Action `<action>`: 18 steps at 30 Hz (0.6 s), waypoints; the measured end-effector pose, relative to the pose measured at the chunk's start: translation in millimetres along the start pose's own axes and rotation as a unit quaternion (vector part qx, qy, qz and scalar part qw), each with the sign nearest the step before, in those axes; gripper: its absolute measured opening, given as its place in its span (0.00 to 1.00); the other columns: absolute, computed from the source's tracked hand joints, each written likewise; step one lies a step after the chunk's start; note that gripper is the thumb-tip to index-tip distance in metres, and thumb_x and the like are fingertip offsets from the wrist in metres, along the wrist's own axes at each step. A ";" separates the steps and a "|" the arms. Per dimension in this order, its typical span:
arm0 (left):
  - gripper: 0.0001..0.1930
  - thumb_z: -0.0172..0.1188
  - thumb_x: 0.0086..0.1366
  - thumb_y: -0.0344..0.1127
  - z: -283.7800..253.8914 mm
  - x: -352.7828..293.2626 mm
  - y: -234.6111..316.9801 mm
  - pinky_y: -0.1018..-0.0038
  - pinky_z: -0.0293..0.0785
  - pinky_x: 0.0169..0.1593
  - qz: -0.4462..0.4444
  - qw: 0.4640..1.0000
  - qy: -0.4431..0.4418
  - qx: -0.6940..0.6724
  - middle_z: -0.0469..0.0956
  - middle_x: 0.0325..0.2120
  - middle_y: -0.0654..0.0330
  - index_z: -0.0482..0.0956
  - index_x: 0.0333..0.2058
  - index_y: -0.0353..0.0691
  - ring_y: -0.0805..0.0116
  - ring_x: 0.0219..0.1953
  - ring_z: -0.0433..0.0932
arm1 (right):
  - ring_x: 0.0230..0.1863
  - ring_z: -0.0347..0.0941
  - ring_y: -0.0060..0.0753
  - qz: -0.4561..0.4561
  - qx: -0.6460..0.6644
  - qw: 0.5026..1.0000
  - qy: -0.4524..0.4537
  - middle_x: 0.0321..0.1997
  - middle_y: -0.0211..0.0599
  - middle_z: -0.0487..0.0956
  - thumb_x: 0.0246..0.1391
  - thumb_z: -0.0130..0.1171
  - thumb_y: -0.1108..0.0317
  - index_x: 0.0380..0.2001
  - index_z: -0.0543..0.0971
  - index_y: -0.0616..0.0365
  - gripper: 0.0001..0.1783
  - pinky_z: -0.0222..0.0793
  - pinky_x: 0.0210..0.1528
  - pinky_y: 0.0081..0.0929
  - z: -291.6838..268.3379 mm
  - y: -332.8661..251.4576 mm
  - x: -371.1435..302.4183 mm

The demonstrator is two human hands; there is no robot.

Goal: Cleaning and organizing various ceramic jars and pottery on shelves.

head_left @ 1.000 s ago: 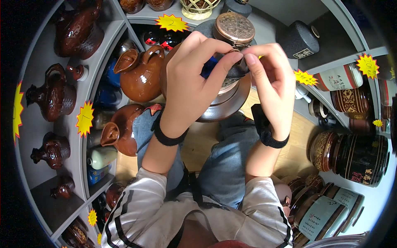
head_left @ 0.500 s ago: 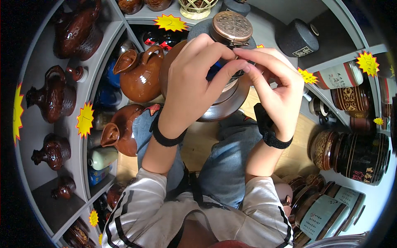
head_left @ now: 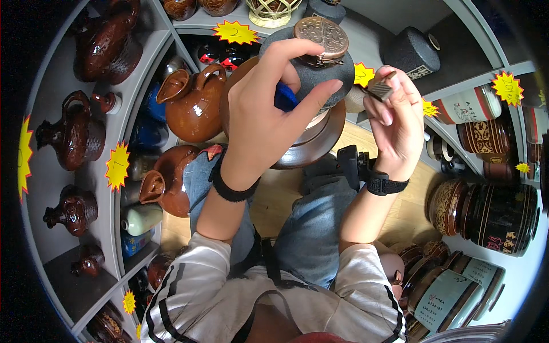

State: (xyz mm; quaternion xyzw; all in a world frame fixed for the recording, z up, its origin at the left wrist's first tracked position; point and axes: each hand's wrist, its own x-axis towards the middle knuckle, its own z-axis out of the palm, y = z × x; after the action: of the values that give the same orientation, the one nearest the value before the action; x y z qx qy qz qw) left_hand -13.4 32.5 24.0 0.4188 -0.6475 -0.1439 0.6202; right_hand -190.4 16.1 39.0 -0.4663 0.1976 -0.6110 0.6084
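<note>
A dark grey jar (head_left: 333, 77) with an embossed copper-coloured metal lid (head_left: 321, 36) stands in front of me on a round brown base (head_left: 314, 150). My left hand (head_left: 257, 108) is at the jar's left side, its index fingertip by the lid's front edge and its thumb held apart. The other fingers curl around a bunched blue cloth (head_left: 285, 98), partly hidden by the hand. To the right of the jar, my right hand (head_left: 400, 117) is raised and pinches a small dark metal piece (head_left: 380, 91) with a ribbed face.
Brown glazed jugs (head_left: 195, 103) stand close on the left, before shelves of dark glazed vessels (head_left: 71, 131). A dark grey jar (head_left: 413, 51) lies on the shelf at back right. Patterned jars (head_left: 500, 217) are at the right. Yellow star-shaped tags (head_left: 235, 32) hang on shelf edges.
My right hand has moved away from the lid to the right, with the small metal piece now visible in its fingers. My left hand has spread thumb and index finger apart beside the jar.
</note>
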 end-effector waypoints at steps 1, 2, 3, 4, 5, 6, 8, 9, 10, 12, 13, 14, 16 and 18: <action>0.20 0.69 0.50 0.28 0.8 0.5 -0.4 0.86 0.55 0.27 0.000 1.000 0.000 -0.001 0.60 0.16 0.71 0.76 0.44 0.40 0.82 0.20 0.58 | 0.17 0.57 0.11 0.018 0.074 0.997 -0.020 0.34 0.37 0.79 0.56 0.57 0.72 0.38 0.78 0.66 0.09 0.51 0.20 0.11 -1.2 -0.2 0.0; 0.22 0.68 0.51 0.28 1.7 1.4 -1.4 0.86 0.55 0.26 0.004 1.000 -0.006 -0.001 0.60 0.16 0.70 0.76 0.46 0.41 0.82 0.20 0.58 | 0.17 0.55 0.11 0.036 0.093 0.995 -0.003 0.35 0.38 0.79 0.57 0.56 0.71 0.38 0.77 0.67 0.10 0.48 0.20 0.12 -6.0 1.2 0.1; 0.23 0.68 0.51 0.28 2.4 2.1 -2.1 0.85 0.55 0.26 0.008 1.000 -0.011 0.000 0.60 0.15 0.70 0.76 0.48 0.42 0.82 0.19 0.58 | 0.17 0.55 0.11 0.036 0.093 0.995 -0.003 0.35 0.38 0.79 0.57 0.56 0.71 0.38 0.77 0.67 0.10 0.48 0.20 0.12 -7.0 0.7 0.8; 0.23 0.68 0.51 0.28 2.5 2.2 -2.9 0.85 0.55 0.26 0.007 1.000 -0.011 0.000 0.60 0.15 0.70 0.76 0.48 0.42 0.82 0.19 0.58 | 0.17 0.55 0.11 0.035 0.080 0.996 -0.005 0.35 0.37 0.79 0.57 0.57 0.71 0.37 0.78 0.67 0.09 0.48 0.20 0.13 -7.0 0.9 1.8; 0.24 0.68 0.51 0.28 2.5 2.2 -3.7 0.85 0.56 0.25 0.012 1.000 -0.015 0.013 0.60 0.15 0.69 0.77 0.49 0.44 0.82 0.19 0.58 | 0.17 0.55 0.11 0.033 0.067 0.997 -0.008 0.34 0.37 0.79 0.56 0.57 0.71 0.36 0.78 0.67 0.09 0.48 0.20 0.13 -6.9 1.1 2.5; 0.24 0.67 0.51 0.28 2.4 2.1 -4.2 0.84 0.56 0.25 0.018 0.999 -0.019 0.025 0.60 0.14 0.69 0.78 0.49 0.46 0.82 0.18 0.59 | 0.17 0.55 0.11 0.034 0.067 0.997 -0.008 0.34 0.37 0.79 0.56 0.57 0.71 0.36 0.78 0.67 0.09 0.48 0.20 0.13 -6.7 1.6 3.1; 0.23 0.67 0.51 0.28 3.6 1.5 -3.6 0.84 0.56 0.24 0.016 0.999 -0.019 0.036 0.60 0.14 0.68 0.78 0.49 0.46 0.82 0.18 0.59 | 0.20 0.60 0.09 -0.001 -0.059 0.997 0.054 0.32 0.33 0.79 0.54 0.60 0.73 0.34 0.78 0.65 0.07 0.53 0.22 0.10 -6.2 2.2 3.8; 0.22 0.67 0.52 0.28 4.5 1.3 -3.4 0.83 0.57 0.23 0.015 0.999 -0.019 0.047 0.60 0.13 0.68 0.79 0.48 0.47 0.81 0.17 0.59 | 0.20 0.60 0.09 -0.001 -0.059 0.997 0.054 0.32 0.33 0.79 0.54 0.60 0.73 0.34 0.78 0.65 0.07 0.53 0.22 0.10 -3.6 2.9 3.8; 0.22 0.67 0.52 0.28 4.9 1.4 -3.1 0.83 0.57 0.23 0.015 0.999 -0.019 0.048 0.60 0.13 0.68 0.79 0.48 0.47 0.81 0.17 0.59 | 0.22 0.63 0.09 -0.026 -0.137 0.986 0.092 0.31 0.31 0.79 0.52 0.62 0.74 0.33 0.78 0.64 0.06 0.56 0.25 0.09 2.0 3.8 3.9; 0.22 0.67 0.51 0.28 5.8 1.8 -3.0 0.82 0.58 0.22 0.045 0.997 -0.015 0.067 0.61 0.13 0.67 0.79 0.48 0.48 0.80 0.17 0.59 | 0.29 0.70 0.09 -0.044 -0.229 0.961 0.146 0.29 0.28 0.79 0.49 0.65 0.75 0.30 0.78 0.63 0.06 0.62 0.31 0.07 12.5 3.5 4.5; 0.22 0.67 0.51 0.28 6.4 1.9 -3.0 0.82 0.58 0.22 0.045 0.997 -0.016 0.067 0.61 0.13 0.67 0.79 0.48 0.48 0.80 0.17 0.59 | 0.29 0.70 0.09 -0.044 -0.229 0.961 0.146 0.29 0.28 0.79 0.49 0.65 0.75 0.30 0.78 0.63 0.06 0.62 0.31 0.07 14.9 4.0 4.9; 0.22 0.67 0.51 0.28 6.9 2.1 -3.1 0.82 0.58 0.22 0.053 0.996 -0.016 0.070 0.61 0.13 0.67 0.79 0.48 0.48 0.79 0.16 0.59 | 0.27 0.68 0.08 -0.058 -0.262 0.951 0.151 0.28 0.27 0.78 0.50 0.64 0.75 0.30 0.78 0.62 0.05 0.60 0.29 0.06 16.7 4.6 5.3; 0.22 0.67 0.51 0.28 7.4 2.3 -4.1 0.81 0.58 0.22 0.060 0.995 -0.016 0.073 0.61 0.13 0.67 0.80 0.47 0.48 0.79 0.16 0.60 | 0.25 0.66 0.07 -0.072 -0.295 0.940 0.156 0.27 0.25 0.78 0.50 0.64 0.74 0.29 0.78 0.62 0.05 0.58 0.27 0.06 17.4 6.4 5.5; 0.22 0.67 0.51 0.29 7.5 2.4 -6.0 0.81 0.59 0.22 0.073 0.994 -0.015 0.078 0.62 0.13 0.67 0.80 0.47 0.48 0.78 0.16 0.60 | 0.23 0.62 0.05 -0.074 -0.328 0.932 0.136 0.24 0.21 0.75 0.50 0.64 0.74 0.29 0.78 0.62 0.05 0.54 0.24 0.05 16.6 8.7 5.7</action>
State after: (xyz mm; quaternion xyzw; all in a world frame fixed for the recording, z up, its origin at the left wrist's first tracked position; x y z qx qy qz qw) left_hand -17.8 24.6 20.0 0.4151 -0.6950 -0.0535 0.5846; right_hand -171.1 14.6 42.0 -0.5657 0.4325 -0.6132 0.3419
